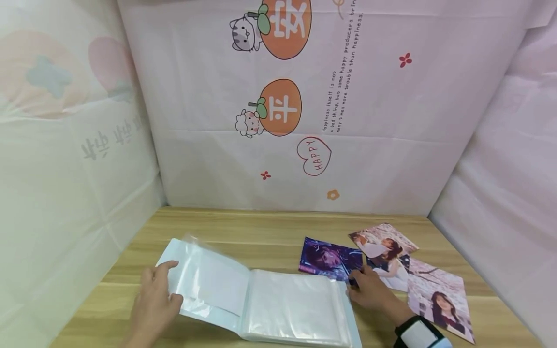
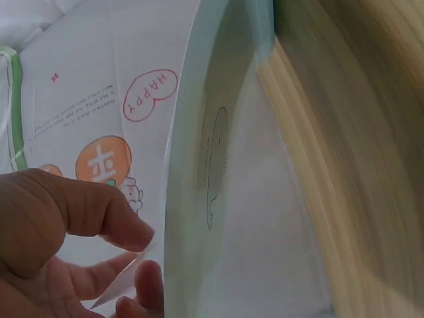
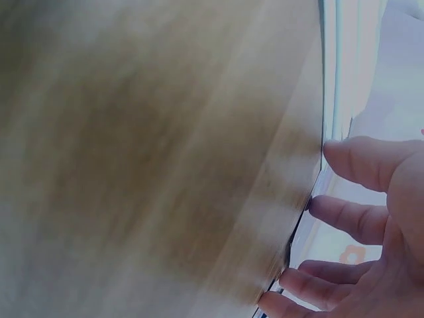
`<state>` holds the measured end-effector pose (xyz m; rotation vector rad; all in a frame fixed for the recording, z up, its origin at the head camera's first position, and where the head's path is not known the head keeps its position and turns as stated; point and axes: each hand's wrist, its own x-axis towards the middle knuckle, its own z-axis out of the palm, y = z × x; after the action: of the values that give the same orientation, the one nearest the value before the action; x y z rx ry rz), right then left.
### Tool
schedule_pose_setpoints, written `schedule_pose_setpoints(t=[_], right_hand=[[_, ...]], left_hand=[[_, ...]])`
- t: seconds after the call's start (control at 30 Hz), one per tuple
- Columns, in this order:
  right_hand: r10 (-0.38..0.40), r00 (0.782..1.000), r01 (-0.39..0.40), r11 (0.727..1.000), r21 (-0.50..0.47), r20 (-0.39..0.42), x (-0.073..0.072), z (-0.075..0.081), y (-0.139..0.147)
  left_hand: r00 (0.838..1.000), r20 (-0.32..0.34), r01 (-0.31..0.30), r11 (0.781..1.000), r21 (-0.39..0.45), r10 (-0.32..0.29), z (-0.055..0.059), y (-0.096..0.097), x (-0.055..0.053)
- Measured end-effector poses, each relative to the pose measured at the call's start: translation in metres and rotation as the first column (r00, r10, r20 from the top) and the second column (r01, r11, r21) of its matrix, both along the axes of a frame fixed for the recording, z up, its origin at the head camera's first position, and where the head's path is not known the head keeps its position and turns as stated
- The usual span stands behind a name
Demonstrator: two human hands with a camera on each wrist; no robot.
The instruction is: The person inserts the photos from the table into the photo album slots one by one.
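An open photo album (image 1: 293,307) with clear sleeves lies at the front of the table, its pale blue left cover (image 1: 174,278) tilted up. At that cover's outer edge is my left hand (image 1: 152,297), thumb and index finger apart and bent. A clear film (image 2: 122,285) shows between its fingers in the left wrist view. My right hand (image 1: 370,290) is by the album's right edge, its thumb touching the edge. Its other fingertips reach down over the near edge of a purple picture (image 1: 328,256); whether they press on it I cannot tell.
Right of the album, several prints overlap, among them a blossom photo (image 1: 383,237) and a portrait photo (image 1: 441,295). Printed white cloth (image 1: 370,159) walls off the back and both sides of the wooden table (image 1: 243,224). A watch (image 1: 419,333) is on the right wrist.
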<state>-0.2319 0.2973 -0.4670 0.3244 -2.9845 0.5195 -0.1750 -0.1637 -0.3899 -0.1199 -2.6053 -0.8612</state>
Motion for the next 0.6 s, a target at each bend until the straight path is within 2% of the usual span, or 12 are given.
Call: schedule_pose_setpoints(t=[0.13, 0.27, 0.43, 0.6], right_hand=[[-0.016, 1.000, 0.016, 1.000, -0.012, -0.008, -0.004, -0.001, 0.001], [-0.032, 0.999, 0.031, 0.999, -0.040, -0.020, -0.007, -0.002, 0.003], [-0.070, 0.996, 0.066, 0.996, -0.065, -0.052, -0.011, -0.002, 0.008], [-0.101, 0.992, 0.099, 0.995, -0.034, -0.077, -0.014, -0.002, 0.013]], left_hand=[[0.992, 0.128, 0.000, 0.999, -0.034, 0.004, -0.004, -0.010, -0.003], [0.972, 0.234, 0.003, 0.996, -0.094, 0.019, -0.009, -0.017, -0.009], [0.948, 0.318, 0.031, 0.988, -0.151, 0.019, -0.018, -0.024, -0.016], [0.933, 0.358, 0.089, 0.976, -0.198, -0.013, -0.027, -0.030, -0.020]])
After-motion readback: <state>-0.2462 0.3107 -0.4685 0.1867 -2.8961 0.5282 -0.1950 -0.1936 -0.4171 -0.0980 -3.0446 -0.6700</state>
